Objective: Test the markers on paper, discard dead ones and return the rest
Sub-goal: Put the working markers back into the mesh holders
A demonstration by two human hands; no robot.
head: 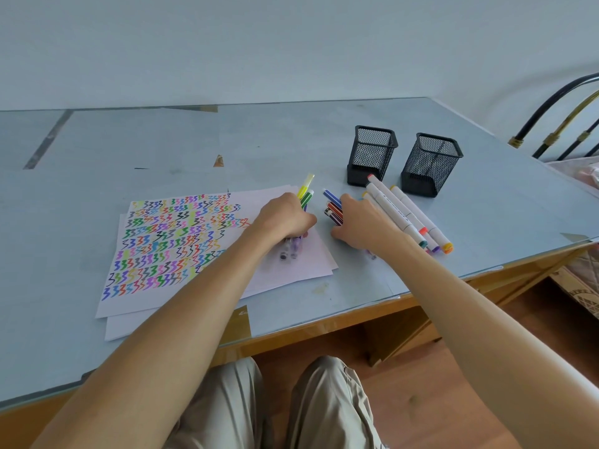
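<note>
Markers [304, 196] are bunched in the left hand [285, 218], fingers curled round them, over the right part of the paper [168, 241]. The right hand [359, 222] grips a second bundle [334, 209] just beside, on the bench [97, 157]. Four thick white markers [405, 215] lie touching that hand's far side, toward the bench's right edge. The paper is largely filled with coloured test strokes, so testing looks well advanced; returning appears outstanding. Two mesh cups [371, 155] [431, 165] stand near the far right, seemingly empty. Nothing blocks the way to them.
</note>
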